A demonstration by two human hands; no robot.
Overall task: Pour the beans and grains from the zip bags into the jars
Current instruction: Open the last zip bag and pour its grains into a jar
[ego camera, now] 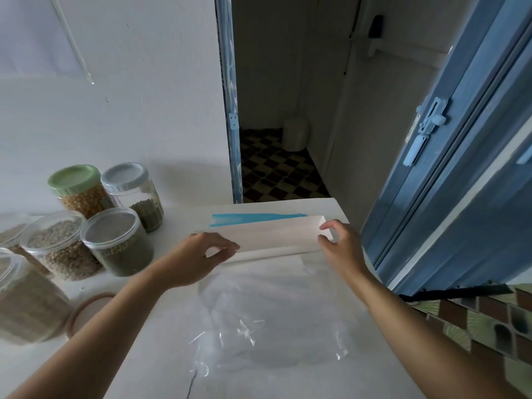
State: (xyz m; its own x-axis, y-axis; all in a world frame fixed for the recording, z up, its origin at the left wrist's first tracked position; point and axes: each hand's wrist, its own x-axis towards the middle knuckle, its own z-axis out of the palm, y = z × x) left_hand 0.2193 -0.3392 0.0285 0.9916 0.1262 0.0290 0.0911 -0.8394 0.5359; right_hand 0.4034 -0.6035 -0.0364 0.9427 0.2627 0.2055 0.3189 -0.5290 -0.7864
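Observation:
An empty clear zip bag [267, 321] lies flat on the white table [161, 341] in front of me, its top strip with a blue band [256, 218] at the far end. My left hand [195, 260] pinches the left end of that strip. My right hand [342, 249] pinches its right end. Several jars stand at the left: one with a green lid [79, 191] holding yellow grains, one with a grey lid [134, 194] holding green beans, and lidless jars of pale grains [57, 246] and green beans [118, 243].
A large jar [26, 300] of brownish grain stands at the near left with a tan ring [83, 312] beside it. Beyond the table's far edge is an open doorway [282, 110]. A blue door [449, 156] stands close at the right.

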